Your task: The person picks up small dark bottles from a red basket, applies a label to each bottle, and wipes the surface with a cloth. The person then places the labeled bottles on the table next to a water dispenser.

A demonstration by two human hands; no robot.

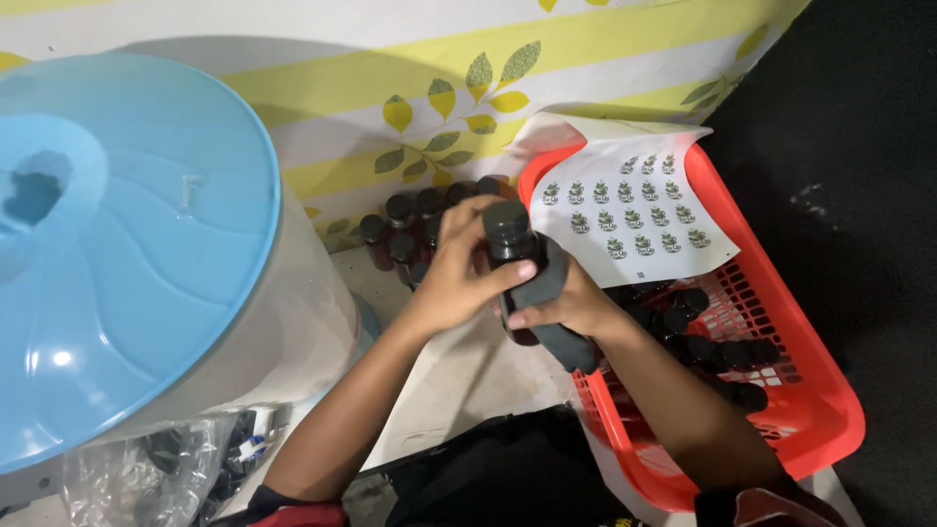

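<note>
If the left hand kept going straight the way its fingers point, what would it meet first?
The left hand already grips the dark bottle, fingers pointing right. Past the bottle, the sticker sheet draped over the red basket lies next in line, though depth is unclear.

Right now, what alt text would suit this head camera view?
Two hands, left hand and right hand, grip a dark capped bottle above a red basket holding more bottles and a sticker sheet. A blue lid sits left.
</note>
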